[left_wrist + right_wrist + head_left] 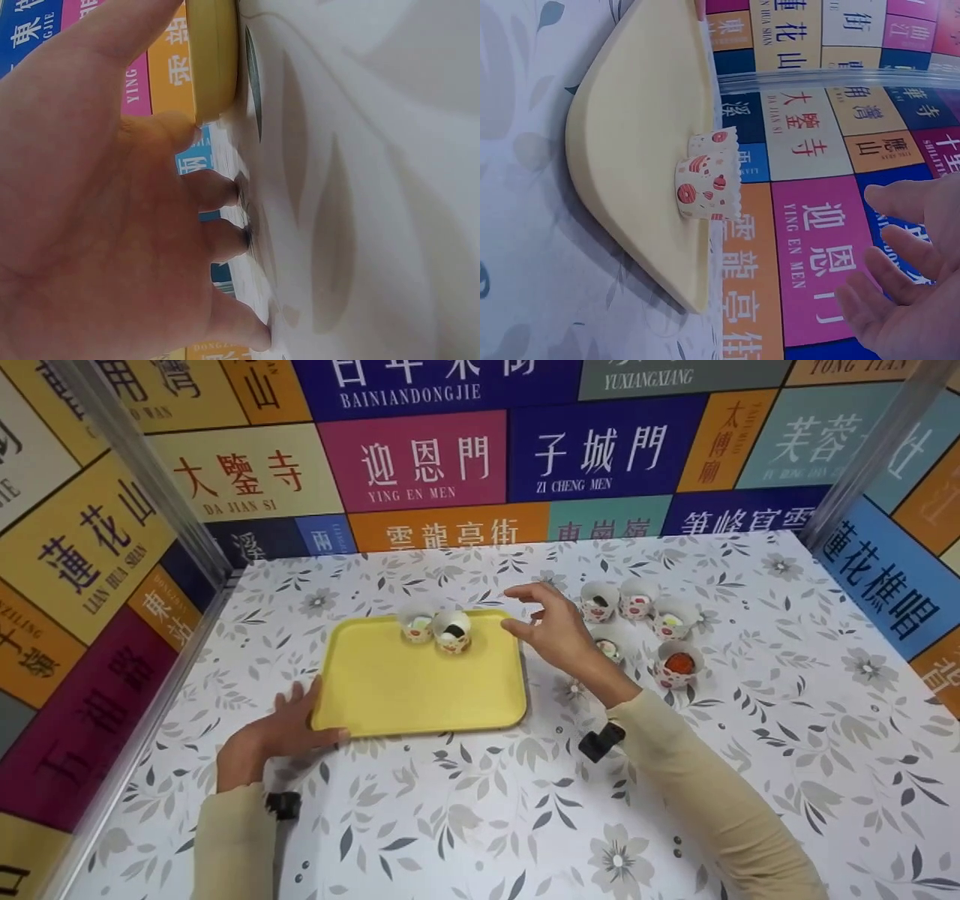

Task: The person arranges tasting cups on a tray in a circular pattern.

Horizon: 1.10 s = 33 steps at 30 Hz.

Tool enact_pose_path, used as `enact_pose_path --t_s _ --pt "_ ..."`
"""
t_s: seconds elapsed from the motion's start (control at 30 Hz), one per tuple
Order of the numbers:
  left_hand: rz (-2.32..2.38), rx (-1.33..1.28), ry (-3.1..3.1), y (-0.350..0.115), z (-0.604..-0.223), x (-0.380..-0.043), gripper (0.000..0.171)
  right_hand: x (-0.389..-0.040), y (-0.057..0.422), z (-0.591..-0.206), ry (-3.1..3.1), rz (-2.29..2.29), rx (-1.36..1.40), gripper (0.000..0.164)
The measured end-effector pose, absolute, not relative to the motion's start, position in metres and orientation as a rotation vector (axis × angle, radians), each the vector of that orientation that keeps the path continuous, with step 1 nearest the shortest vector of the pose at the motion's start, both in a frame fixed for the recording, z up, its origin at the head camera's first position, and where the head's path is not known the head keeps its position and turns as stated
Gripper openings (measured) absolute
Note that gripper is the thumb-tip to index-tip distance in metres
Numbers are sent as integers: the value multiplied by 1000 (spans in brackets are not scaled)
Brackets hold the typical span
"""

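Note:
A yellow tray (420, 690) lies flat on the patterned tabletop. Two paper cups stand side by side near its back edge: one cup (417, 627) holds something pale green and white, the other cup (452, 634) something black and white. My left hand (289, 724) touches the tray's front-left corner, thumb along the front edge. In the left wrist view, the other fingertips of this hand (127, 232) rest on the table. Above the tray's back-right corner hovers my right hand (555, 630), fingers spread and holding nothing. The right wrist view shows its fingers (900, 270) apart from the printed cup (705, 187).
Several more paper cups stand right of the tray, among them a cup with orange-red filling (678, 666) and a cup with pink-and-white contents (636, 604). One cup (609, 649) is partly behind my right forearm. Colourful sign-printed panels (420, 461) border the table behind and at the sides.

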<state>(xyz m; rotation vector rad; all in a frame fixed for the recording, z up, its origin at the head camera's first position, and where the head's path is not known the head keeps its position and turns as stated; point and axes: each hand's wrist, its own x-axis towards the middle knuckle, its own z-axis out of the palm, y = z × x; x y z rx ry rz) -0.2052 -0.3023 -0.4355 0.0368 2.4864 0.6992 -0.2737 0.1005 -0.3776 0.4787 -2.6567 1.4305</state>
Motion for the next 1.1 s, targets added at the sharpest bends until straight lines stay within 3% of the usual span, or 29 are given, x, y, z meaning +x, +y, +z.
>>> enact_pose_path --t_s 0.67,1.1 --pt "729 18 2478 -303 -434 -203 123 -265 189 -386 -2592 1354 453 51" --pt "690 40 2490 -303 -435 -205 122 -264 245 -400 -2760 1237 388 69"
